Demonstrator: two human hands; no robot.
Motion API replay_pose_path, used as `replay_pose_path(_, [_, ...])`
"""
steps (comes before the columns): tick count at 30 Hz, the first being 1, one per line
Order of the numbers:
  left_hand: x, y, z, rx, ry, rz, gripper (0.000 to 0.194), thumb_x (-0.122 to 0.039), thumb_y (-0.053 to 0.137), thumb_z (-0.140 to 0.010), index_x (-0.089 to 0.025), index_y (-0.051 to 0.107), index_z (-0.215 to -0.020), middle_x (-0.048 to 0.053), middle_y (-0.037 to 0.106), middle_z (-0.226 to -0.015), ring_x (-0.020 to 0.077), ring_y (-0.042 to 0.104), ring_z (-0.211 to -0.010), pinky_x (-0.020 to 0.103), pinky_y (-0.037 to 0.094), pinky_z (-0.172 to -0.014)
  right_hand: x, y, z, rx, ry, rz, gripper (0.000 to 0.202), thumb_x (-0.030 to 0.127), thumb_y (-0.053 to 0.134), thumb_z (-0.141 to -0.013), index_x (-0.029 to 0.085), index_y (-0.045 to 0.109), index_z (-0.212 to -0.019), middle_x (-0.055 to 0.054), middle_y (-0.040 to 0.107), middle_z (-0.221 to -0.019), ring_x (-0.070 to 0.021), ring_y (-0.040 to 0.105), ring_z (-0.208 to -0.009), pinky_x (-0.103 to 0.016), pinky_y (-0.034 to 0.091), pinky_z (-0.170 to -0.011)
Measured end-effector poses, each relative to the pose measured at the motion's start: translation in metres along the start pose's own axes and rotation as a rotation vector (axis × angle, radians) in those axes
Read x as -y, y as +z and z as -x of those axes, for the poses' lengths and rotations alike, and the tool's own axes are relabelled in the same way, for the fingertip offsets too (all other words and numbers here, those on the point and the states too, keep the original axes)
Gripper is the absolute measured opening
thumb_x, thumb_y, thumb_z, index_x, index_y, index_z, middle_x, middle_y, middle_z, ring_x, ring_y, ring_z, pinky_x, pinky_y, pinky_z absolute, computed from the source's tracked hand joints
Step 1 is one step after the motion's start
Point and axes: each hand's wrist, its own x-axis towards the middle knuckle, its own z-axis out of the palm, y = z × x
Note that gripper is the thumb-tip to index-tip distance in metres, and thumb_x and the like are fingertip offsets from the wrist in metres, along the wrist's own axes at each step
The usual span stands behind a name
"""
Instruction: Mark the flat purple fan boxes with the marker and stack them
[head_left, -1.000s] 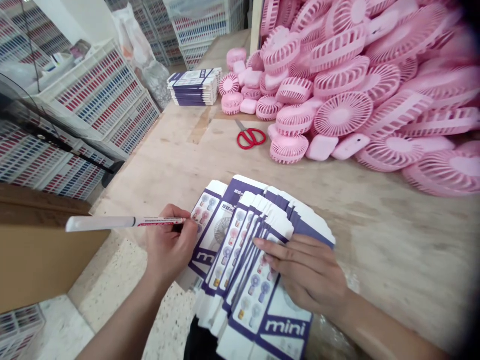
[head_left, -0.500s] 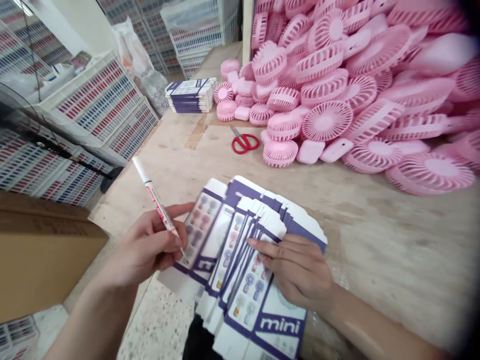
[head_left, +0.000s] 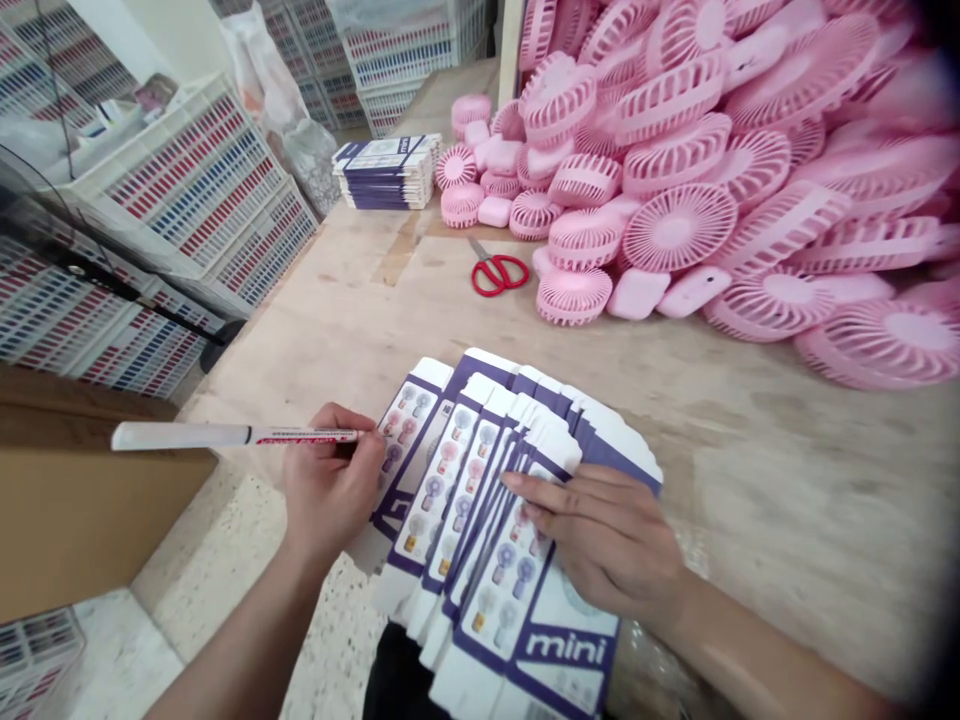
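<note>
My left hand [head_left: 334, 475] pinches a white marker pen [head_left: 187, 436] with red lettering. The pen lies nearly level, its back end out to the left and its tip end by the leftmost box. Fanned out before me is a stack of flattened cardboard boxes [head_left: 566, 655], purple and white, printed with small fans and the word "mini". My right hand [head_left: 607, 535] is closed over the right part of the fan, its fingers across the top box and its thumb hidden. The fan overhangs the near table edge, above my dark clothing.
Red-handled scissors [head_left: 500, 274] lie on the wooden table [head_left: 315, 340]. Behind them pink handheld fans [head_left: 679, 228] are heaped up at the right. A second pile of boxes [head_left: 386, 172] stands at the back. White crates [head_left: 202, 190] and a brown carton [head_left: 82, 500] are on the left.
My left hand has turned the pen from steep to nearly level and moved slightly up. More of the left boxes' printed faces now shows. My right hand has stayed on the stack.
</note>
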Motion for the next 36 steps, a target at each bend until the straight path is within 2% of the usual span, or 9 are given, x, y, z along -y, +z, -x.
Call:
replay_pose_path(4, [0.000,0.000,0.002,0.038,0.067,-0.097,0.003,-0.019,0.056,-0.068,-0.019,0.054,-0.066,-0.003,0.053,-0.053,0.0110,0.048,-0.048,0.021,0.035,-0.043,0.000,0.000,-0.001,-0.005,-0.006,-0.003,0.018,0.000,0.048,-0.077,0.014,0.058,-0.071,-0.013,0.071,-0.089,-0.0128,0.062,-0.055,-0.028,0.038,-0.044])
replay_pose_path(8, [-0.005,-0.006,-0.006,0.038,-0.063,0.048,0.007,-0.017,0.055,-0.067,-0.017,0.055,-0.074,-0.004,0.052,-0.052,0.0090,0.046,-0.044,0.020,0.035,-0.042,0.000,0.000,-0.002,-0.008,-0.003,-0.012,0.018,-0.001,0.049,-0.077,0.014,0.057,-0.070,-0.012,0.071,-0.090,-0.0129,0.062,-0.055,-0.028,0.037,-0.043])
replay_pose_path(13, [-0.014,-0.028,-0.029,0.646,-0.338,0.328,0.051,-0.017,0.058,-0.063,-0.011,0.052,-0.113,-0.004,0.054,-0.053,0.0058,0.039,-0.035,0.017,0.027,-0.034,0.000,0.001,0.000,-0.009,0.007,-0.011,0.018,-0.001,0.050,-0.077,0.014,0.057,-0.069,-0.012,0.071,-0.091,-0.0133,0.063,-0.057,-0.029,0.036,-0.044])
replay_pose_path(20, [-0.026,-0.031,-0.015,0.945,-0.459,0.519,0.056,-0.012,0.058,-0.055,-0.014,0.057,-0.111,-0.003,0.056,-0.050,0.0063,0.039,-0.030,0.016,0.026,-0.029,0.000,0.000,-0.001,-0.018,0.004,-0.026,0.017,-0.001,0.049,-0.077,0.013,0.058,-0.070,-0.012,0.071,-0.090,-0.0120,0.059,-0.052,-0.028,0.034,-0.044])
replay_pose_path(22, [-0.022,-0.024,-0.010,0.852,-0.432,0.536,0.047,-0.012,0.057,-0.055,-0.015,0.061,-0.102,-0.003,0.056,-0.050,0.0062,0.040,-0.031,0.016,0.027,-0.030,0.001,0.000,-0.001,-0.015,0.011,-0.019,0.017,-0.001,0.050,-0.076,0.013,0.057,-0.069,-0.013,0.071,-0.090,-0.0126,0.059,-0.053,-0.028,0.035,-0.044])
replay_pose_path(25, [-0.010,-0.012,-0.009,0.321,-0.219,0.447,0.013,-0.015,0.058,-0.061,-0.015,0.060,-0.073,-0.004,0.055,-0.049,0.0051,0.041,-0.035,0.016,0.029,-0.035,0.001,0.000,-0.002,-0.018,0.011,-0.015,0.017,0.000,0.050,-0.077,0.014,0.057,-0.070,-0.013,0.071,-0.090,-0.0126,0.059,-0.053,-0.028,0.035,-0.043])
replay_pose_path(27, [-0.003,-0.005,-0.008,0.069,-0.116,0.283,0.005,-0.014,0.059,-0.062,-0.016,0.054,-0.063,-0.004,0.053,-0.046,0.0057,0.043,-0.038,0.016,0.030,-0.037,0.001,0.000,-0.002,-0.012,0.012,-0.011,0.017,0.000,0.049,-0.078,0.014,0.057,-0.070,-0.012,0.071,-0.089,-0.0123,0.059,-0.052,-0.028,0.035,-0.042])
replay_pose_path(30, [0.001,0.000,-0.004,-0.021,-0.069,0.102,0.004,-0.015,0.058,-0.064,-0.017,0.054,-0.064,-0.006,0.049,-0.044,0.0069,0.042,-0.039,0.017,0.030,-0.037,0.000,-0.001,-0.001,-0.014,0.013,-0.005,0.018,0.001,0.049,-0.079,0.014,0.057,-0.071,-0.012,0.071,-0.089,-0.0132,0.061,-0.054,-0.028,0.037,-0.043])
replay_pose_path(36, [0.006,0.001,0.000,0.018,0.076,-0.071,0.004,-0.018,0.058,-0.066,-0.018,0.054,-0.067,-0.003,0.054,-0.054,0.0105,0.049,-0.048,0.020,0.036,-0.043,0.000,-0.001,-0.002,-0.001,0.014,-0.008,0.018,0.001,0.049,-0.079,0.014,0.057,-0.069,-0.013,0.071,-0.088,-0.0134,0.062,-0.054,-0.028,0.037,-0.043])
